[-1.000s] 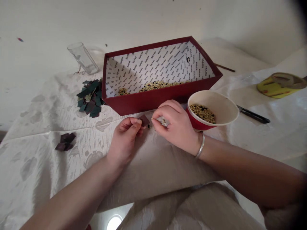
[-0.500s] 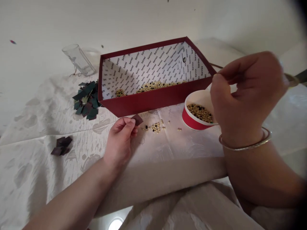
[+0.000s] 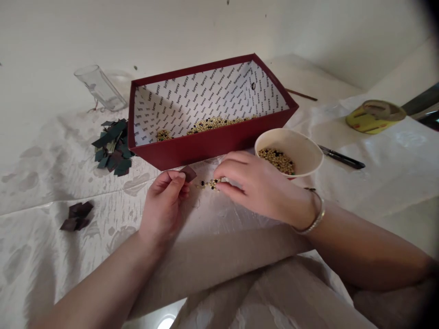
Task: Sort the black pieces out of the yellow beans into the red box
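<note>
My left hand (image 3: 164, 201) pinches a small dark brown square piece (image 3: 189, 173), like stiff paper or card, between thumb and fingers. Just right of it, my right hand (image 3: 260, 187) reaches down over a small heap of pale yellow and black beads (image 3: 207, 184) on the cloth; its thumb and fingers are apart around the heap, and whether they touch any beads is unclear. Behind the right hand stands a white-rimmed paper bowl (image 3: 310, 155) holding more beads. A dark red box (image 3: 206, 153) with a printed white lining has beads along its bottom.
Dark green and brown pieces (image 3: 115, 146) lie piled left of the box, with a smaller dark brown pile (image 3: 78, 214) nearer me. A clear glass (image 3: 103, 89) leans behind. To the right are a black-handled tool (image 3: 343, 157), a yellow tin (image 3: 375, 117) and a thin brown stick (image 3: 302, 94).
My right hand has come down and left, from raised beside the bowl to the loose beads, its fingers parting. My left hand keeps hold of the brown piece. The view has shifted slightly right.
</note>
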The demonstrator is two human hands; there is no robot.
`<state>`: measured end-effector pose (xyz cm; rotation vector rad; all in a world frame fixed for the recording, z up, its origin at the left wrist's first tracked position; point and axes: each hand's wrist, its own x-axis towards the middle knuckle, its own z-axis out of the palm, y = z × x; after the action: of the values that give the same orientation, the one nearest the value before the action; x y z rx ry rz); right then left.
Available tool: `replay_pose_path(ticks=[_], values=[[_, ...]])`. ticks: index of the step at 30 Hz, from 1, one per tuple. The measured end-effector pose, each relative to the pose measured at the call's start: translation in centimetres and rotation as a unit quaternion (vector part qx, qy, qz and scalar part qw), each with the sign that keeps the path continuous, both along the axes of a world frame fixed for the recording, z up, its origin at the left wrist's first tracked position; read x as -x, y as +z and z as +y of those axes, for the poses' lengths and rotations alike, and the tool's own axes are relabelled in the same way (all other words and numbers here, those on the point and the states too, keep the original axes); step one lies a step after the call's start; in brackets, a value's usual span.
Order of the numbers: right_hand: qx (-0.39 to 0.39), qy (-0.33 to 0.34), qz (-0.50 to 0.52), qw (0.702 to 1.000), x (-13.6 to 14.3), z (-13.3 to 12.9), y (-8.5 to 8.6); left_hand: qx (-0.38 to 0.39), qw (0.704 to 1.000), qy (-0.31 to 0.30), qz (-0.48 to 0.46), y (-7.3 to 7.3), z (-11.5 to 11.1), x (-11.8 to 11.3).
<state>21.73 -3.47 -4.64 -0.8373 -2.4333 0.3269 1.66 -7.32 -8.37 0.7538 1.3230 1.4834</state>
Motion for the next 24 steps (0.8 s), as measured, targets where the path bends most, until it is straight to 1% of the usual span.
replay_pose_path(ticks=[2, 6, 8, 12, 15, 21, 23, 24], values=[[0.018, -0.021, -0.063, 0.998, 0.5, 0.2, -1.0, -0.001, 1.0, -0.001, 0.0, 0.1, 0.0, 0.0], [0.016, -0.067, -0.16, 0.985, 1.0, 0.9, -2.3, -0.004, 1.0, -0.004, 0.002, -0.2, 0.1, 0.1], [0.016, -0.084, -0.189, 0.978, 1.1, 1.2, -2.5, -0.007, 1.0, -0.003, 0.006, -0.3, 0.1, 0.1], [0.033, -0.111, -0.233, 0.966, 1.6, 1.5, -2.3, -0.001, 1.0, 0.0, 0.009, -0.3, 0.0, 0.1], [0.054, -0.124, -0.246, 0.96, 1.9, 1.6, -2.2, -0.005, 1.0, -0.003, 0.012, -0.2, 0.0, 0.0], [0.055, -0.141, -0.251, 0.956, 2.0, 1.8, -2.5, -0.004, 1.0, -0.009, 0.011, -0.1, -0.1, -0.1], [0.053, -0.142, -0.219, 0.964, 2.0, 1.8, -2.5, 0.003, 1.0, -0.006, 0.014, 0.2, -0.1, -0.2], [0.048, -0.139, -0.181, 0.973, 1.9, 1.7, -2.6, 0.008, 1.0, -0.007, 0.017, 0.3, -0.2, -0.3]])
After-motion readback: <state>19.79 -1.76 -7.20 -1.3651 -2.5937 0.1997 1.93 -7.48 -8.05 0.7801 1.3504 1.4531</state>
